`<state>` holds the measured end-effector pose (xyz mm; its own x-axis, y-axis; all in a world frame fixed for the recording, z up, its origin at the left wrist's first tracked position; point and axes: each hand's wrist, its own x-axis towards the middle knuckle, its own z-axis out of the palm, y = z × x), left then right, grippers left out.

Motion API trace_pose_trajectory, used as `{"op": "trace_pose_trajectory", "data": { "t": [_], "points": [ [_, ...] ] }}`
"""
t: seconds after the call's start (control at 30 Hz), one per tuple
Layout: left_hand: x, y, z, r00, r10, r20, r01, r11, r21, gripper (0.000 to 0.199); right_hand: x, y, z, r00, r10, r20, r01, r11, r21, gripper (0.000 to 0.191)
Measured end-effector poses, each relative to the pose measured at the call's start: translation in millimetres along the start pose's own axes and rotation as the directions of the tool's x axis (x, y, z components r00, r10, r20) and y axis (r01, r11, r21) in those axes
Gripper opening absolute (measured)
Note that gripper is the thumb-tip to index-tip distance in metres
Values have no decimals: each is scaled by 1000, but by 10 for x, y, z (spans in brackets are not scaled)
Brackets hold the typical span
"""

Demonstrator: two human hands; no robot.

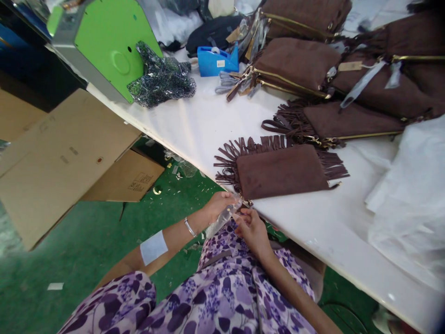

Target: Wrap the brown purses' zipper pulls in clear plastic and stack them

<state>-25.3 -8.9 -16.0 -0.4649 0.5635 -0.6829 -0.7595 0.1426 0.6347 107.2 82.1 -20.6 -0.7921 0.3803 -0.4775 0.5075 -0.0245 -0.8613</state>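
Observation:
A dark brown fringed pouch (281, 171) lies flat along the near edge of the white table, its metal clasp end hanging toward my hands. Closed around a crumpled clear plastic sleeve (219, 223), my left hand (220, 206) is just off the table edge below the pouch's left corner. My right hand (253, 229) faces it with bent fingers pinched together beside the sleeve and the clasp. What sits between those right fingertips is too small to make out. Both hands are above my lap.
More brown bags (295, 65) are piled at the back right, near white wrapping sheets (410, 204). A blue tape dispenser (217, 62), a green machine (111, 41) and black shiny plastic (160, 81) stand at the back. Cardboard boxes (66, 153) are left of the table (208, 120).

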Motion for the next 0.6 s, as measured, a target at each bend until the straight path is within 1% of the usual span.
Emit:
{"op": "trace_pose_trajectory", "data": {
  "t": [0.07, 0.13, 0.27, 0.37, 0.43, 0.5, 0.57, 0.6],
  "points": [
    [22, 8, 5, 1000, 6, 14, -6, 1000, 16, 32, 33, 40, 64, 998, 50, 44, -53, 997, 59, 47],
    [48, -9, 11, 1000, 11, 24, -12, 1000, 27, 31, 90, 64, 111, 995, 80, 51, -84, 993, 83, 42],
    [69, -44, 42, 999, 24, 39, -25, 999, 36, 32, 194, 69, 153, 998, 62, -4, -61, 994, 95, 36],
    [10, -30, 23, 995, 25, 95, -29, 999, 46, 37, 199, 56, 151, 999, 37, -24, -34, 991, 131, 36],
    [-76, -24, -49, 989, 35, 142, -47, 995, 84, 43, 183, 47, 144, 999, 27, -26, -23, 988, 155, 37],
    [-184, -49, -165, 985, 36, 167, -61, 987, 148, 49, 173, 39, 140, 999, 22, -23, -18, 987, 162, 38],
    [-284, -114, -293, 981, 24, 194, -59, 982, 179, 55, 179, 36, 145, 1000, 19, -10, -17, 985, 172, 38],
    [-321, -157, -349, 978, 15, 209, -50, 985, 167, 56, 186, 35, 150, 1000, 19, -2, -18, 985, 174, 39]
  ]
}}
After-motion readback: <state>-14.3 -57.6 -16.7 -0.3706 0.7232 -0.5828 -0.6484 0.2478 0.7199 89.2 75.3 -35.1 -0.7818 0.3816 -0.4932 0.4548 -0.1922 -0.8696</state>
